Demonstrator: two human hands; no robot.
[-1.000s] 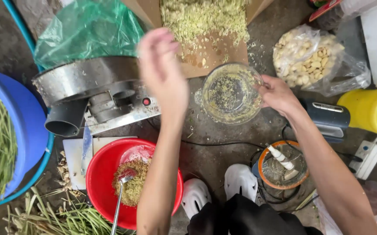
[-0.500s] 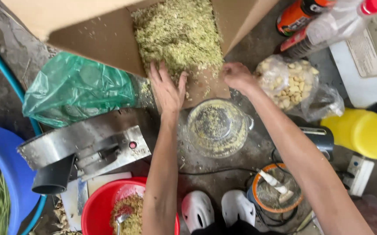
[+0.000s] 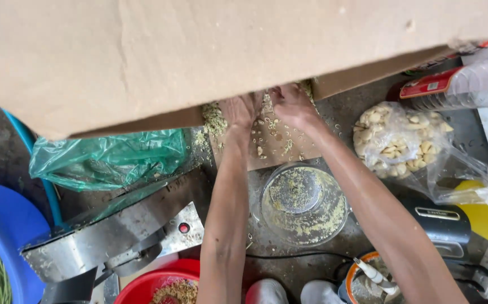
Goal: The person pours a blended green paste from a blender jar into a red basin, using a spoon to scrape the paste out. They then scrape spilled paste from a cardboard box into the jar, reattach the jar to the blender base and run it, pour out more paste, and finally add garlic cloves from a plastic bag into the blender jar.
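Two hands reach under the flap of one cardboard box [image 3: 199, 50]. Left hand [image 3: 243, 110] and right hand [image 3: 292, 104] lie side by side, fingertips hidden by the flap, so spread or pinching cannot be told. Chopped greenish bits [image 3: 272, 138] lie scattered on the cardboard just below both hands. One clear sieve-bottomed bowl [image 3: 304, 204] sits between the forearms (dusted with the same bits). One green plastic bag [image 3: 108, 157], one metal cutting machine [image 3: 114, 239], one red basin [image 3: 159, 284], one bag of pale cloves [image 3: 401, 141].
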